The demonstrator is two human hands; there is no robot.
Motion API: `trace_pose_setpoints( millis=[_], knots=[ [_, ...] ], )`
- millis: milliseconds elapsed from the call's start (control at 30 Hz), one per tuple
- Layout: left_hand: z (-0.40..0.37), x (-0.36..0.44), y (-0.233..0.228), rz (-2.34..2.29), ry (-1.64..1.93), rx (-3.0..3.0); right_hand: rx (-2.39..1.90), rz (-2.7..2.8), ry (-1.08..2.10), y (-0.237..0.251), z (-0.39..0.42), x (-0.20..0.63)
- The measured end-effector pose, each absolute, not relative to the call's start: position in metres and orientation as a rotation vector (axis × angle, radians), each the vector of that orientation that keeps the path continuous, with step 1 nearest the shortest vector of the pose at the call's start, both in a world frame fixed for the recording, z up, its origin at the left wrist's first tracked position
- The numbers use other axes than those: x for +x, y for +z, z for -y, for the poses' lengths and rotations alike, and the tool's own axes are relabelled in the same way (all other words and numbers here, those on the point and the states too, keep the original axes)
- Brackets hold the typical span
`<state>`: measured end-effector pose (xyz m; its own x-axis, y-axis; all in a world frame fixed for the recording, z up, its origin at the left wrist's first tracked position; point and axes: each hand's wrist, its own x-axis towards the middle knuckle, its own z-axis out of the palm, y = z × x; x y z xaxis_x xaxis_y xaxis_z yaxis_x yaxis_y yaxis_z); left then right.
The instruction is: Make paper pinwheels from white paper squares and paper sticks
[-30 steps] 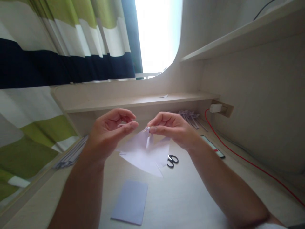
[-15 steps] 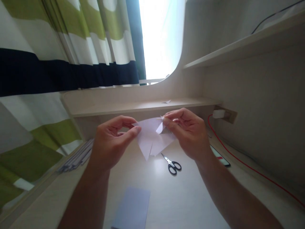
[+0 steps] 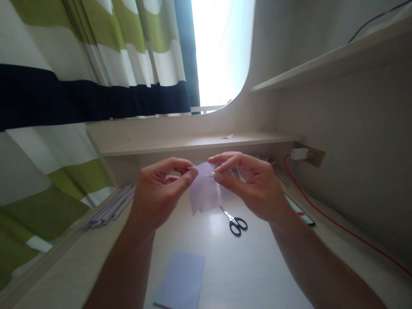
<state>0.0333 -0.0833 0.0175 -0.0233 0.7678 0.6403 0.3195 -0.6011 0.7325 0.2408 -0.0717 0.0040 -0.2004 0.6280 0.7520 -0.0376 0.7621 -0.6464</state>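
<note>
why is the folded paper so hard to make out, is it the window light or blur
Head view: the window is blown out white, so the hands and paper are backlit and dim; edges are soft; the desk shows pale glare near the scissors.

phone (image 3: 301,211) behind right wrist

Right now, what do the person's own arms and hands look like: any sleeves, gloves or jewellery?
Both forearms are bare as far as the picture reaches, with no sleeves in view. The left hand and right hand wear no gloves; no rings, watch or markings show.
</note>
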Motion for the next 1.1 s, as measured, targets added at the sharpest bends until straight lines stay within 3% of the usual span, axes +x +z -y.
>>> trace_pose_setpoints(
  millis=[400,700,1100],
  knots=[
    [0.0796,0.0326,0.0124,-1.050,1.658,1.853,-0.461,1.680,0.740,0.0028,0.0673,0.2452],
    [0.0827,0.0351,0.0151,-1.003,1.690,1.833,-0.600,1.558,0.608,0.0020,0.0690,0.2419],
    [0.0861,0.0355,0.0164,-1.059,1.545,1.922,-0.477,1.635,0.593,0.0032,0.0756,0.2361]
  ],
)
